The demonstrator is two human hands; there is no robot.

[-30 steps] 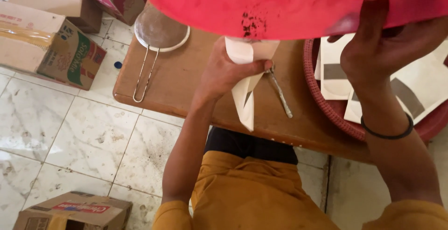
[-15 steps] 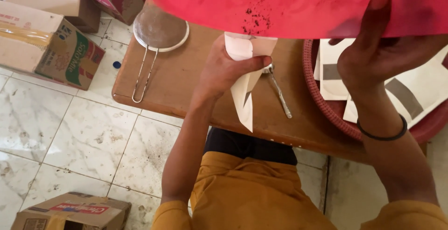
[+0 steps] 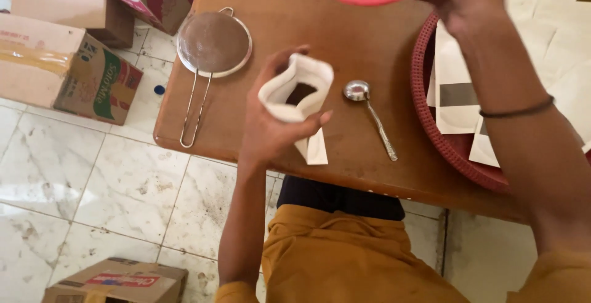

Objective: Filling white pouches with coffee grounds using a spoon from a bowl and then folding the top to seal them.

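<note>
- This looks like a small packing spot in a home or a little shop.
- The floor (image 3: 92, 186) has white marble tiles with grey marks.
- Cardboard boxes (image 3: 68, 69) sit all around on the floor.
- A low brown wooden table (image 3: 345, 51) holds a metal sieve (image 3: 213, 43) and a spoon (image 3: 369, 115).
- A red woven tray (image 3: 443, 143) holds flat white paper bags (image 3: 455, 103).

Single head view, looking steeply down, close over wooden table (image 3: 369, 174) edge, floor beyond.
</note>
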